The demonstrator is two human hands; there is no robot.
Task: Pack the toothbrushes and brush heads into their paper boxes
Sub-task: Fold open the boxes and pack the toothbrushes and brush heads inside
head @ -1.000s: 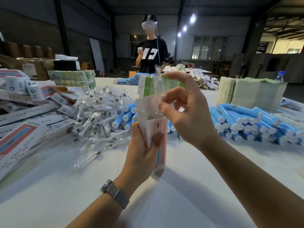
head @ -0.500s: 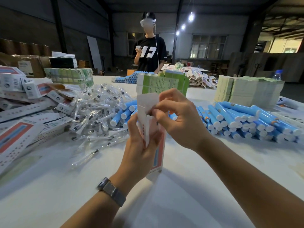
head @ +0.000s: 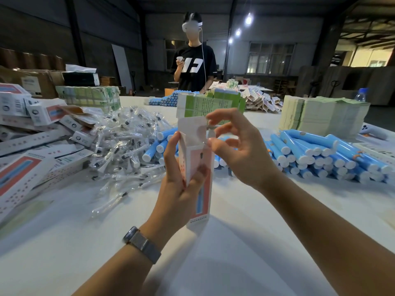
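**Open flap, loose contents: where this box could fail**

The paper box (head: 197, 178) stands upright at centre frame, its top flap (head: 192, 130) raised and not yet tucked. The left hand (head: 178, 189) grips its body from behind; the right hand (head: 239, 150) pinches at the box mouth with fingertips, though what it holds is too small to tell. If the grip squeezes harder, the thin card may buckle and the flap miss its slot. Tilting the open box could spill its contents. Bagged brush heads (head: 126, 144) sprawl centre left and blue toothbrushes (head: 320, 152) right, near enough for an elbow to scatter.
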